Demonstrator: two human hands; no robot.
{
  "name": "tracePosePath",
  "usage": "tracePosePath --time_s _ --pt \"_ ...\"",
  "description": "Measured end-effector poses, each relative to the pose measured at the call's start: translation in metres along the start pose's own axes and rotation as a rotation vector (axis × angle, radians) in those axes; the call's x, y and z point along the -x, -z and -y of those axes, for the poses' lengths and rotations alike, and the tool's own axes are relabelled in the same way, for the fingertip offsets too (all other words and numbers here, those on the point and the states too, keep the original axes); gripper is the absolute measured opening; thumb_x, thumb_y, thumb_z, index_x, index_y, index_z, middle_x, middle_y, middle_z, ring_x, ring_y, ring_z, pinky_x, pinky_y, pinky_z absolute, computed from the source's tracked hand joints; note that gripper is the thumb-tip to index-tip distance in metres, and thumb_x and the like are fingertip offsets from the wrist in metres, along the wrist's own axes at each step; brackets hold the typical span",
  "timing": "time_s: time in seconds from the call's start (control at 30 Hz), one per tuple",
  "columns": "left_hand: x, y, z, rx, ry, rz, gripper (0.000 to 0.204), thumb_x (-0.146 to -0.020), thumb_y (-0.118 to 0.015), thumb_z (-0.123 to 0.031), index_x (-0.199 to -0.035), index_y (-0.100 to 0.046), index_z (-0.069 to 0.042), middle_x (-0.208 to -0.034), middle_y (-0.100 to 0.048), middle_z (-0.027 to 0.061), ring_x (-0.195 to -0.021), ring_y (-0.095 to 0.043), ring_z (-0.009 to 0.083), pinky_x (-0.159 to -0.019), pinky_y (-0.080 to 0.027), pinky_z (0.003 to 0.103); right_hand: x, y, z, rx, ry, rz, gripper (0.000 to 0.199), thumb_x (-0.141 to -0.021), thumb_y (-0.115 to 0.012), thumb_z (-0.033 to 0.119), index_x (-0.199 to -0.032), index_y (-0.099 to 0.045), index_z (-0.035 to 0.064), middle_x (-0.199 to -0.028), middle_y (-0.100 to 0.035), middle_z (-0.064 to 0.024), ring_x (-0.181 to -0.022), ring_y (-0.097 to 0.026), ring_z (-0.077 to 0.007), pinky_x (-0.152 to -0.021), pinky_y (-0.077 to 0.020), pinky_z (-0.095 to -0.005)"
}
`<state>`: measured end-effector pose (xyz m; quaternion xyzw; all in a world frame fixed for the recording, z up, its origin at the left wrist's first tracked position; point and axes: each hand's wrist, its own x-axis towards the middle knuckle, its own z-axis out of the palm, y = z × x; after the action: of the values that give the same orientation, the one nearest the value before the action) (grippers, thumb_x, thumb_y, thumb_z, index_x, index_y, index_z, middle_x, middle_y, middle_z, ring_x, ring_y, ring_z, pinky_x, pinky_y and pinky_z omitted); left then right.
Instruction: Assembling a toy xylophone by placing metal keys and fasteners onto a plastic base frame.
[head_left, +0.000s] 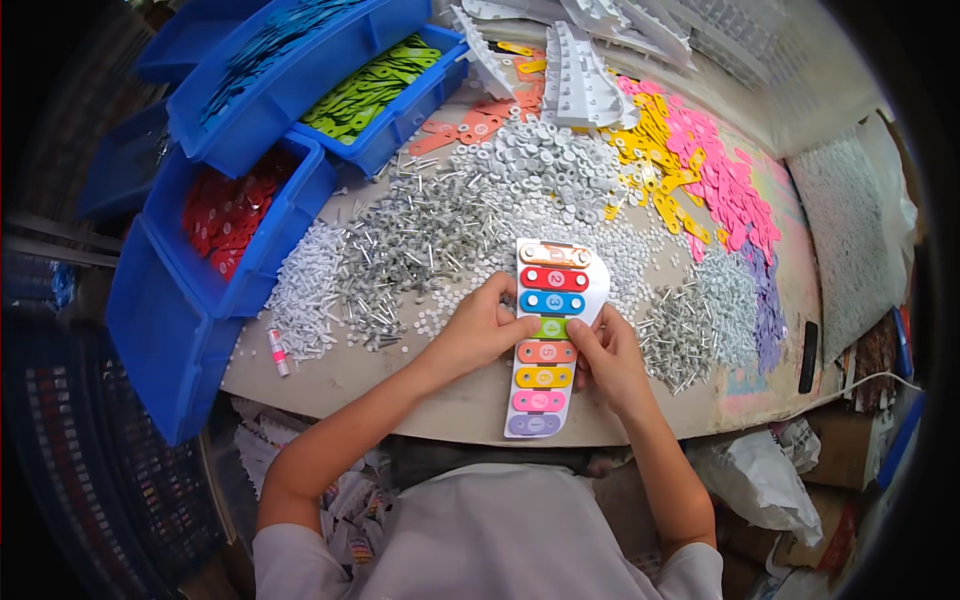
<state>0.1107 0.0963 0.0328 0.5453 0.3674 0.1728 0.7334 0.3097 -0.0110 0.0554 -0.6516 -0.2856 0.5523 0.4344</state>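
Note:
A toy xylophone [543, 376] with a white base and a row of coloured bars lies at the table's front edge. My left hand [488, 325] grips its left side, thumb pressed on the left end of the green bar [552, 328]. On the opposite side, my right hand [612, 352] holds the base, its thumb on the green bar's right end. White round caps sit on both ends of the red bar [555, 278] and the blue bar [552, 302]. Lower bars, such as the yellow bar [543, 377], show small dark spots at their ends. Both thumbs hide the green bar's ends.
Metal pins [425, 225] and white caps [560, 160] lie heaped beyond my hands. Loose yellow bars [645, 135], pink bars [720, 175] and purple bars [768, 310] spread right. Blue bins [215, 270] stand left. White bases [580, 80] lie at the back. A small pink-and-white tube [277, 352] lies front left.

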Motion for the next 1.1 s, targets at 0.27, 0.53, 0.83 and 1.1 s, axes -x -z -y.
tracePosePath --time_s 0.27,0.53,0.83,1.1 --pt "0.032 -0.001 0.003 -0.075 -0.075 -0.142 0.039 -0.102 -0.071 -0.012 -0.134 -0.052 -0.001 -0.077 -0.070 0.0006 -0.066 -0.056 0.0021 -0.055 -0.038 0.022 0.002 0.033 -0.006 0.250 0.146 -0.130 0.021 -0.108 -0.063 0.025 -0.097 -0.061 0.0070 -0.063 -0.054 0.0025 -0.047 -0.047 -0.0081 -0.041 -0.0340 -0.0254" --pt "0.118 0.083 -0.018 -0.839 -0.355 -0.911 0.009 -0.098 -0.069 -0.006 -0.103 -0.073 0.000 -0.089 -0.067 0.0087 -0.077 -0.064 0.0215 -0.070 -0.051 0.035 0.028 0.166 0.018 1.173 0.625 -0.859 0.014 -0.106 -0.059 0.011 -0.109 -0.064 -0.0014 -0.093 -0.067 -0.0104 -0.085 -0.062 -0.0241 -0.077 -0.0497 -0.0368" --pt "0.139 0.117 -0.002 -1.300 -0.332 -0.802 0.014 -0.086 -0.075 -0.003 -0.100 -0.076 -0.005 -0.098 -0.059 0.0086 -0.097 -0.060 0.0295 -0.086 -0.047 0.044 0.018 0.208 -0.020 1.186 0.506 -0.811 0.012 -0.100 -0.062 0.004 -0.110 -0.066 0.0002 -0.100 -0.068 -0.0165 -0.095 -0.063 -0.0347 -0.086 -0.0490 -0.0435" --pt "0.131 0.118 -0.014 -1.337 -0.299 -0.754 0.012 -0.084 -0.076 -0.004 -0.095 -0.073 -0.005 -0.099 -0.058 0.0077 -0.099 -0.059 0.0295 -0.088 -0.046 0.043 0.019 0.204 -0.018 1.140 0.558 -0.935 0.008 -0.105 -0.058 0.006 -0.107 -0.061 -0.0019 -0.097 -0.068 -0.0173 -0.085 -0.063 -0.0317 -0.080 -0.0503 -0.0395"
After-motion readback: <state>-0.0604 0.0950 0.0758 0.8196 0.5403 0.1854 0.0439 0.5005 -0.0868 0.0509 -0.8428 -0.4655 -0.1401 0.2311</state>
